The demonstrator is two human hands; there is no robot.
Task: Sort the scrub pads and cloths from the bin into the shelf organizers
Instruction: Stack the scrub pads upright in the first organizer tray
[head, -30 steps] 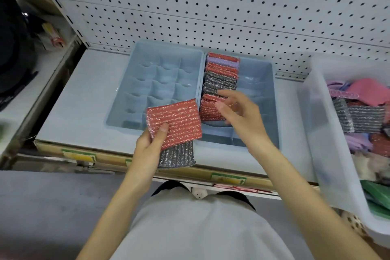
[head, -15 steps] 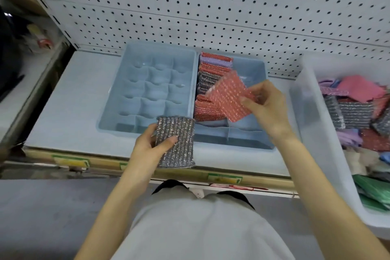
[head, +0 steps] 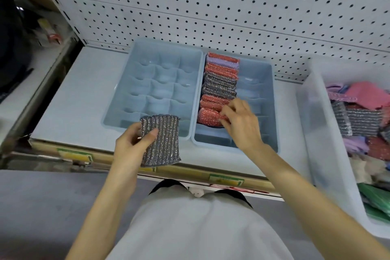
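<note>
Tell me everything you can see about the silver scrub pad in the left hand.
The silver scrub pad is a roughly rectangular, soft-looking pad of glittery grey metallic knit with lengthwise ribs. The left hand grips its left edge, thumb on top. It is held face up, slightly tilted, over the front rim of the left organizer and the shelf edge; whether it touches them is unclear.

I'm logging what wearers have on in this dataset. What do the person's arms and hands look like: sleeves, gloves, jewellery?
The left forearm and right forearm are bare as far as the frame shows, with no sleeves in view. The left hand and right hand wear no gloves, and no rings, watch or bracelet can be seen. The person's top is light grey.
</note>
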